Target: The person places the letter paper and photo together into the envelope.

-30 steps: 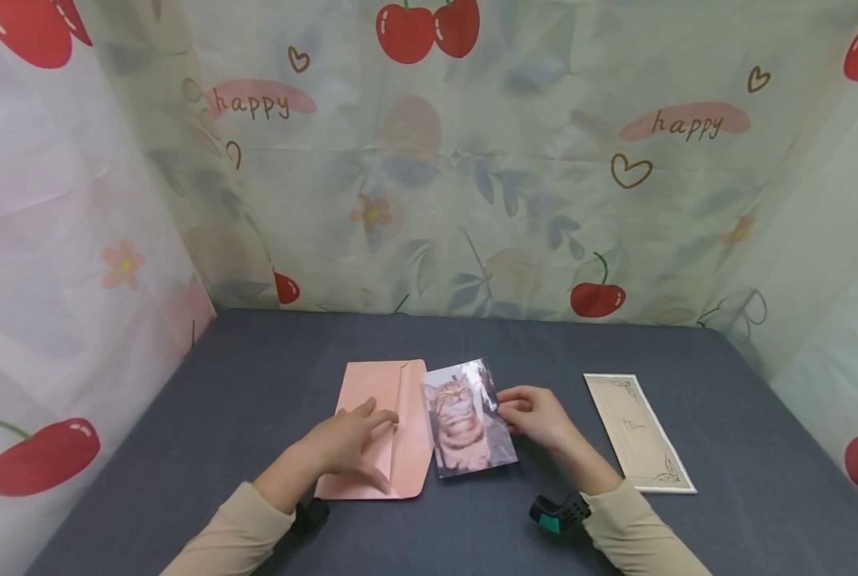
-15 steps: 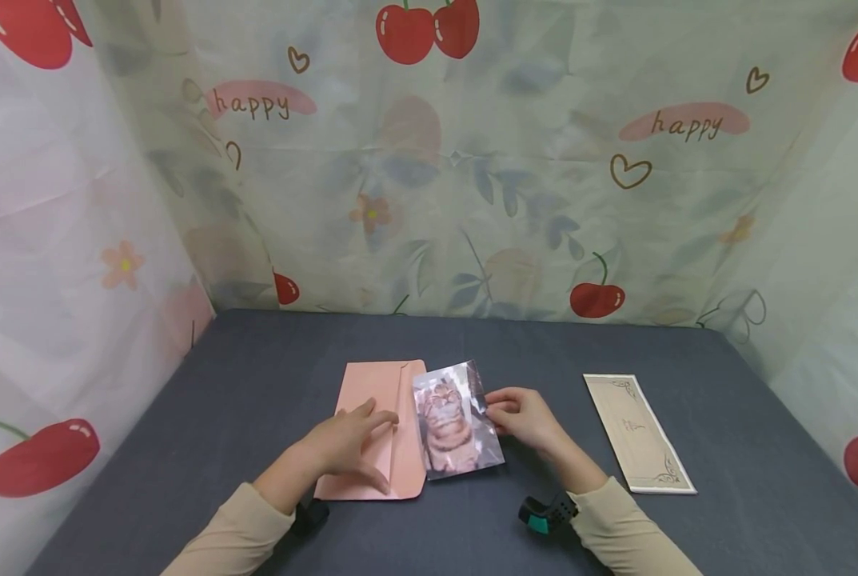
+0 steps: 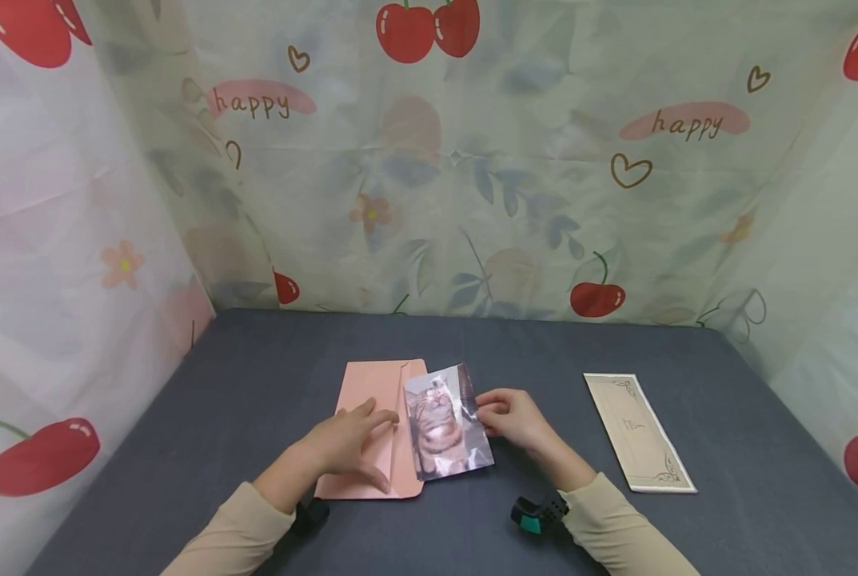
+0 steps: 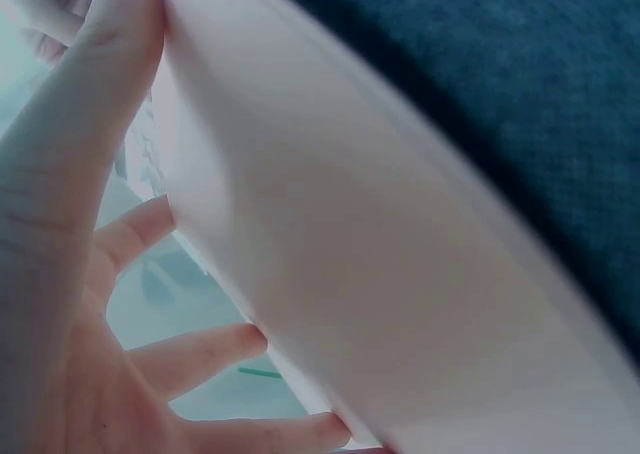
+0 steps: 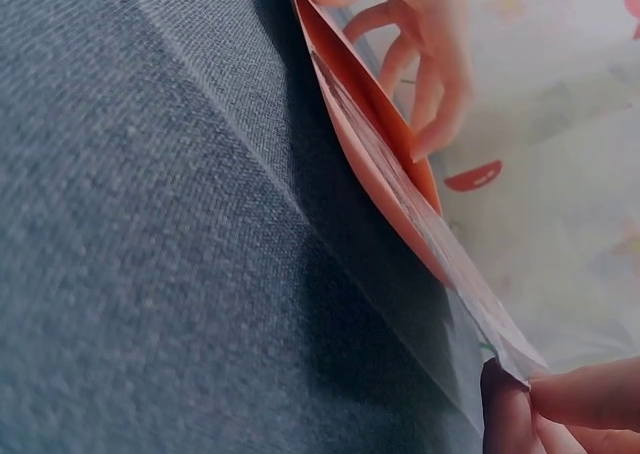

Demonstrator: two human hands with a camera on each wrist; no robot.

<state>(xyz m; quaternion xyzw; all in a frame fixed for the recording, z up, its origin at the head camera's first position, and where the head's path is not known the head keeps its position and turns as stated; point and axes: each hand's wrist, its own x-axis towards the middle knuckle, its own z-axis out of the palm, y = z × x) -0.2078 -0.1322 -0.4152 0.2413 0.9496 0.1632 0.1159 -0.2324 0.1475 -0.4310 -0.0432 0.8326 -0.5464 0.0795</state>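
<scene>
The pink envelope [image 3: 378,428] lies flat on the dark table [image 3: 616,528], its long axis running away from the person, open flap edge facing right. The left hand [image 3: 349,448] rests on it with fingers spread flat, pinning it. The right hand [image 3: 511,418] pinches the right edge of the cat photo [image 3: 443,424], which sits just right of the envelope's mouth, its left edge overlapping the flap. The photo's long axis parallels the envelope's. A cream card [image 3: 639,432] lies well apart, rightward.
</scene>
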